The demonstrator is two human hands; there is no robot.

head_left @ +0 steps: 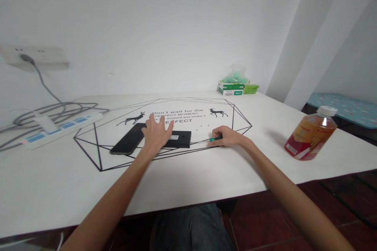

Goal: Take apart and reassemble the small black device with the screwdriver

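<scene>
My left hand (156, 132) hovers over or rests at the seam between two black things, its fingers spread; I cannot tell whether it touches either. To its left lies a smartphone (126, 141), dark screen facing up. A flat black rectangular box (184, 139) with a white label lies under and to the right of the fingers. My right hand (225, 136) is closed around the green and black handle of a screwdriver (216, 139). Its thin metal shaft points left, the tip near the right edge of the black box.
A drink bottle (310, 133) stands at the right. A power strip (61, 127) and coiled grey cable (26, 115) lie on the left of the white table (188, 182). Green and white boxes (231, 88) with a plastic bag (236, 74) on top sit at the back wall.
</scene>
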